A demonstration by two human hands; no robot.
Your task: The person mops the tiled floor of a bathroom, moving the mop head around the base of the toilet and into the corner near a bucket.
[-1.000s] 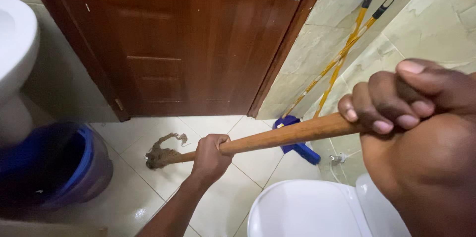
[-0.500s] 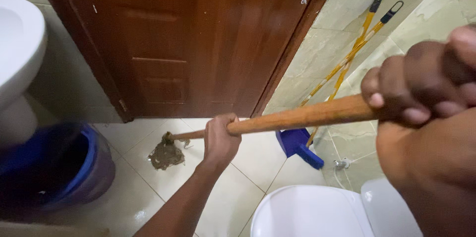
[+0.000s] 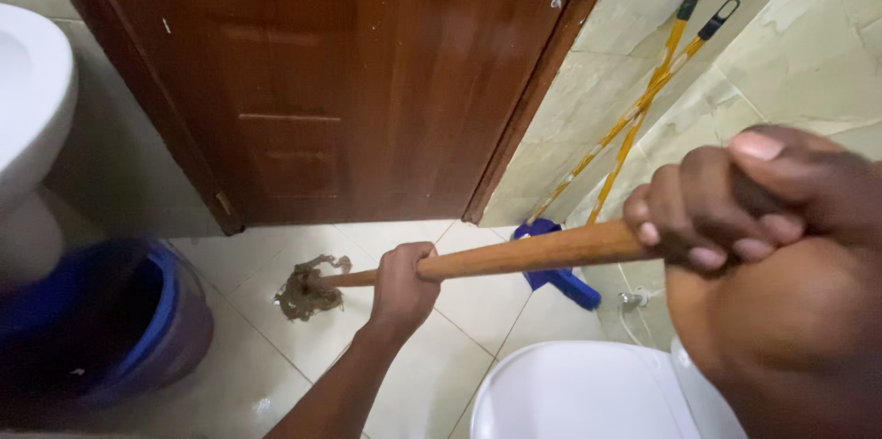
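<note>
**Mop stroke: head drawn back slightly toward the operator**

Left hand (image 3: 401,287) and right hand (image 3: 735,209) both clench the wooden mop handle (image 3: 533,252). Since half a second ago the handle has dropped and the mop head (image 3: 306,288), lower left of centre on the floor tiles (image 3: 432,375), sits bunched near the blue bucket (image 3: 138,320).

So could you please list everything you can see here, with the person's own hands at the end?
mop handle: one, brown wood, slanting across the middle, held in both hands
mop head: one, dirty brown strings, on the floor tiles by the door
door: one, dark brown wood, shut, top centre
bucket: one, blue, lower left
toilet: one, white, lid down, bottom right
brooms: two, yellow handles, blue heads, leaning on the right wall
basin: one, white, left edge
left hand: lower on the handle
right hand: upper end of the handle
</note>
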